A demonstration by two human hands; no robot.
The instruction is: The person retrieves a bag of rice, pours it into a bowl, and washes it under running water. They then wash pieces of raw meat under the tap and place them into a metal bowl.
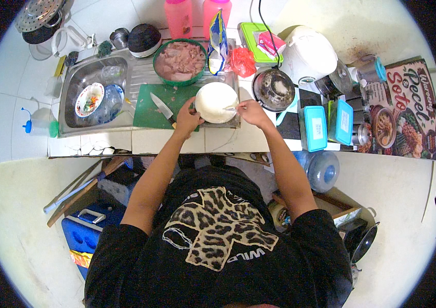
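My left hand (188, 118) grips the left side of a white bowl (212, 117) filled with a smooth, pale mixture. At the bowl's right rim, my right hand (252, 112) holds a utensil (230, 109), probably a spoon, whose head reaches over the mixture. Partly under the bowl lies a green cutting board (147, 111) with small pinkish scraps. A kitchen knife (162, 105) rests on it, its handle partly behind my left hand. Behind the board stands a green basket (157, 69) full of raw, pinkish meat pieces. A blue, yellow and white packet (218, 50) stands to its right.
Left is a steel sink (70, 88) with a patterned bowl (89, 100) and clear plastic ware. To the right are a blackened pan (273, 89), a white rice cooker (310, 54) and blue-lidded containers (315, 129). A red plastic bag (243, 61) lies behind the bowl.
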